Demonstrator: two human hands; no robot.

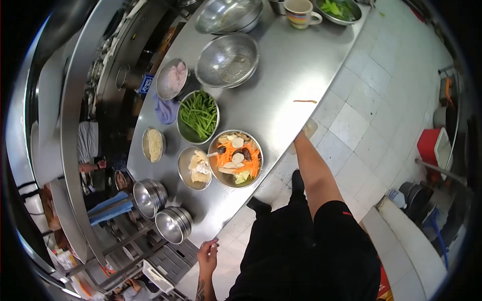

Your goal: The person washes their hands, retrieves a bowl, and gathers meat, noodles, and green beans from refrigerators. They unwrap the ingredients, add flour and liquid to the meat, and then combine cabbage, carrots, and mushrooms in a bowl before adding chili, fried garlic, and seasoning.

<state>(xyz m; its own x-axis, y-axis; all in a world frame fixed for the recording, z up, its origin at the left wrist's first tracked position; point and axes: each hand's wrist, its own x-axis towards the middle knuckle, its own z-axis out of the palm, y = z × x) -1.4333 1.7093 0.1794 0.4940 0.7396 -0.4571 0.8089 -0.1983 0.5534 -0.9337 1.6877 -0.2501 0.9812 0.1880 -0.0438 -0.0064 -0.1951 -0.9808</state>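
Observation:
My left hand (207, 255) hangs beside the near corner of the steel table (281, 75), fingers loosely bent and apart, holding nothing visible. My right arm reaches to the table's long edge, where my right hand (300, 135) goes beneath the top and its fingers are hidden. A pale, see-through container (311, 129) shows right by that hand below the edge. On the table nearest me is a steel bowl of carrot strips, mushrooms and pale slices (237, 156). Touching it is a bowl with pale, floury-looking pieces (200, 169).
Green beans (199, 116) fill another bowl, with noodles (153, 145) and pale meat (176, 76) in bowls behind. Stacked bowls (173, 224) stand at the near corner. A colander (227, 60), striped mug (299, 14) and bowl of greens (337, 11) are farther along. A rubber-band-like strip (305, 101) lies near the edge.

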